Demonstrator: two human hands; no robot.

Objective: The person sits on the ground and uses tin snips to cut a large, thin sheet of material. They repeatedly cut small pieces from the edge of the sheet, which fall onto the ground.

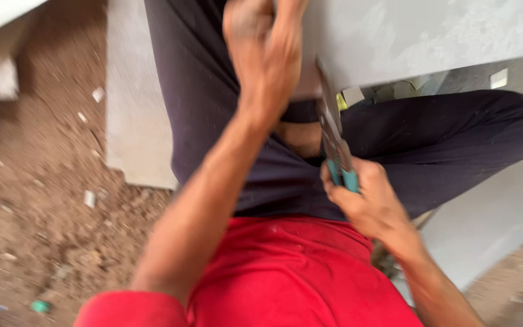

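**Nippers at the slab edge, both hands busy**

Far out from the left hand: bare dirt ground [43,206] strewn with small pale chips [89,198], and a pale grey tile piece [137,109] lying flat on it, beside the dark trouser leg.

Left hand [264,57]: raised, fingers curled shut, pressed against the near edge of the large grey slab [407,36]. Picture is blurred there; it looks clamped on the slab edge, but I cannot tell whether it grips or only pushes.

Between the hands: dark trousers [225,151], red shirt [298,272] below.

Right hand [364,203]: closed round the teal handles of a pair of nippers [334,133]. The tool's long axis runs up and away from this hand, tilted slightly toward the left hand, its metal head meeting the slab's lower edge just beside that hand. Whether the tool's head is biting the edge cannot be made out.

The slab lies above and beyond both hands, stretching off past the right hand. Right hand carries the tool; left hand is the nearer to the slab itself.

Beyond the right hand, under the slab: more broken fragments [388,92].
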